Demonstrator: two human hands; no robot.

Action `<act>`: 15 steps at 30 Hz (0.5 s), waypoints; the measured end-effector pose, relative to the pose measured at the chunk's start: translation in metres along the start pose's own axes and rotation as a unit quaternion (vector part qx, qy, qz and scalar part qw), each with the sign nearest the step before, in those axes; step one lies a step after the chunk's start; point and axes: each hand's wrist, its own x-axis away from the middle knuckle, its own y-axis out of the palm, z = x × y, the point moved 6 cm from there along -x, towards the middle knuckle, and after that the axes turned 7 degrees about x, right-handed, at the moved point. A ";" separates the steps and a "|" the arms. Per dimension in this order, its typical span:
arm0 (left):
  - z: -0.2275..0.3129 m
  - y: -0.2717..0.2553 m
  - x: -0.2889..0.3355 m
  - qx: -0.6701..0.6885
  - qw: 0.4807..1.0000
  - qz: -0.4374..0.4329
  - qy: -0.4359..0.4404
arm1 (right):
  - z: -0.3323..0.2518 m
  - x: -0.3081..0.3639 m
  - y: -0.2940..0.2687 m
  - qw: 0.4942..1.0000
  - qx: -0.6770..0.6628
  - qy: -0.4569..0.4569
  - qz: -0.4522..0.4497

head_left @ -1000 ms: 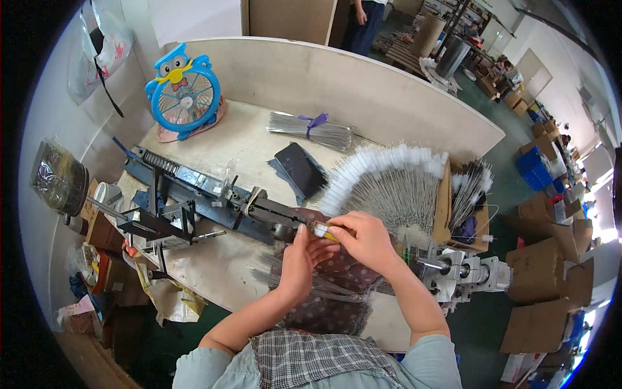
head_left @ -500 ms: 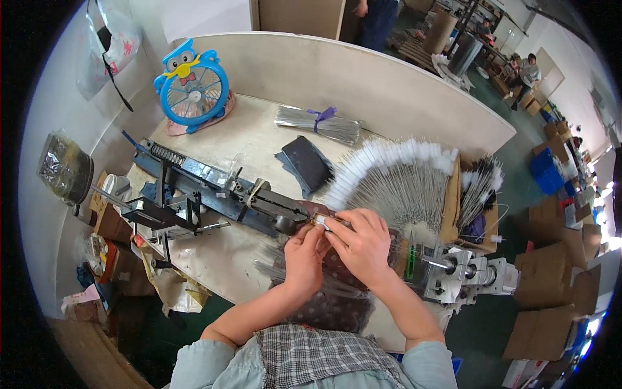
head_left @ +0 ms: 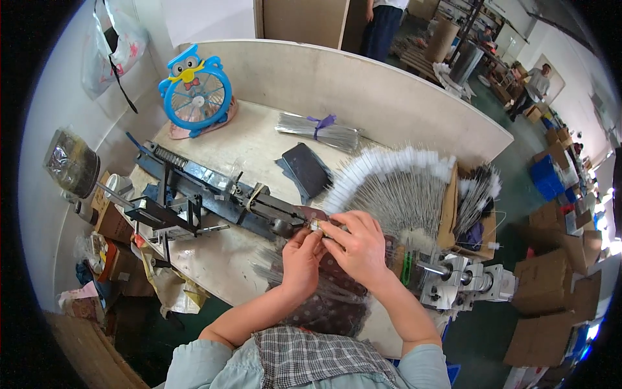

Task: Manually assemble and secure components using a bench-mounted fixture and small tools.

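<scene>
My left hand (head_left: pixel 302 262) and my right hand (head_left: pixel 357 249) meet at the right end of a long black metal bench fixture (head_left: pixel 223 188). Between the right thumb and forefinger sits a small white piece (head_left: pixel 315 225), its exact kind too small to tell. The left fingers are pinched together just below it, and what they grip is hidden. Under my wrists lie thin metal wires (head_left: pixel 337 285) on a dark dotted cloth (head_left: pixel 317 311). Beyond my right hand spreads a fan of white-tipped wire brushes (head_left: pixel 395 181).
A blue cartoon-shaped fan (head_left: pixel 197 100) stands at the back left. Further right lie a tied wire bundle (head_left: pixel 317 129) and a dark phone (head_left: pixel 304 170). A cardboard box (head_left: pixel 450 214) holds more brushes. At the right edge are a metal shaft mechanism (head_left: pixel 463 275) and green-handled snips (head_left: pixel 406 267).
My hands have shifted slightly left, and the small white piece sits closer to the fixture's end. The view has tilted a little. In the background, a standing person has moved.
</scene>
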 end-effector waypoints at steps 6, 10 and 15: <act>0.000 0.003 0.003 0.004 1.000 0.002 -0.017 | 0.000 0.000 0.001 1.000 0.018 -0.006 -0.019; -0.002 -0.004 0.002 0.060 0.998 0.026 -0.021 | -0.001 -0.001 0.000 1.000 0.011 -0.008 -0.020; -0.001 -0.001 0.003 0.042 0.998 0.023 -0.028 | 0.005 0.005 -0.003 1.000 0.010 0.010 -0.011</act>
